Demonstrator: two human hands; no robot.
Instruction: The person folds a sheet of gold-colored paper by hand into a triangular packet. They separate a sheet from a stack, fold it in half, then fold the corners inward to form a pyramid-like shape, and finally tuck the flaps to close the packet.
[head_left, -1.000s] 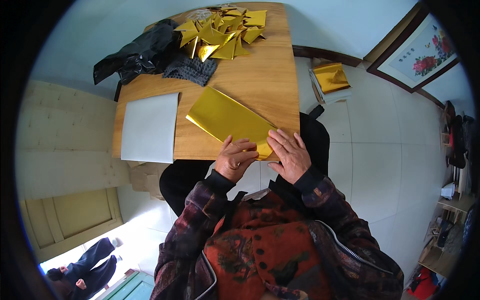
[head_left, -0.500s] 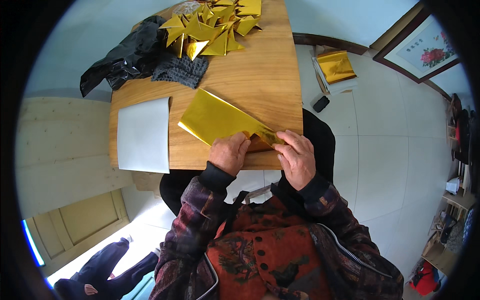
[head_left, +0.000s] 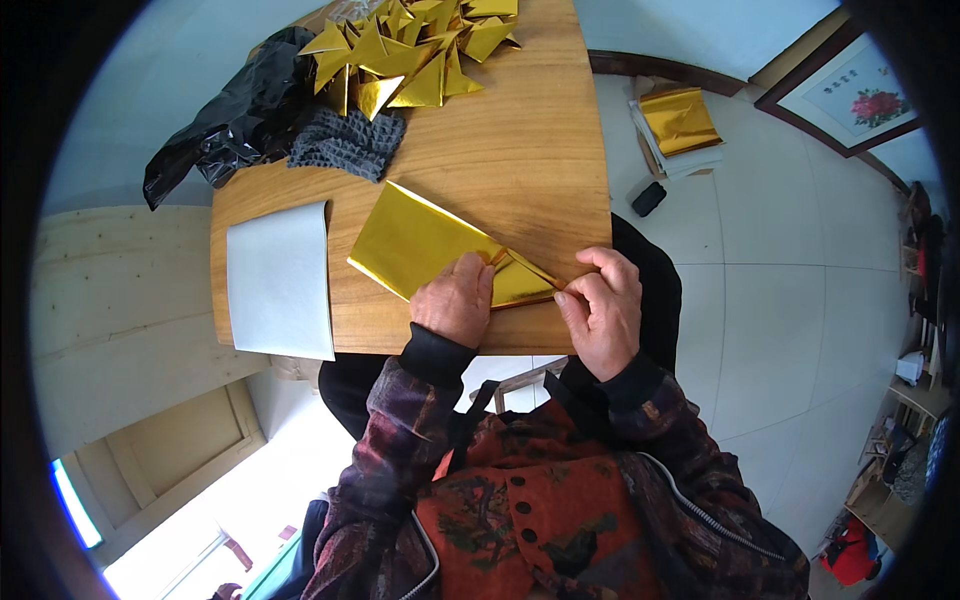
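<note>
Near the close edge of the desk, the left-hand grip rests on a gold sheet while the right-hand grip pinches its right end, a pale sheet lying left, folded gold pieces heaped far.

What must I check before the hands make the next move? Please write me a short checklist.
1. Left hand touching the gold sheet: ok.
2. Right hand at the sheet's right corner: ok.
3. Gold sheet flat all over: not ok, its right part is folded.
4. Crease under the left hand's fingers pressed sharp: cannot tell, hidden.
5. Grey sheet apart from the gold one: ok.
6. Folded gold pieces away from both hands: ok.
</note>
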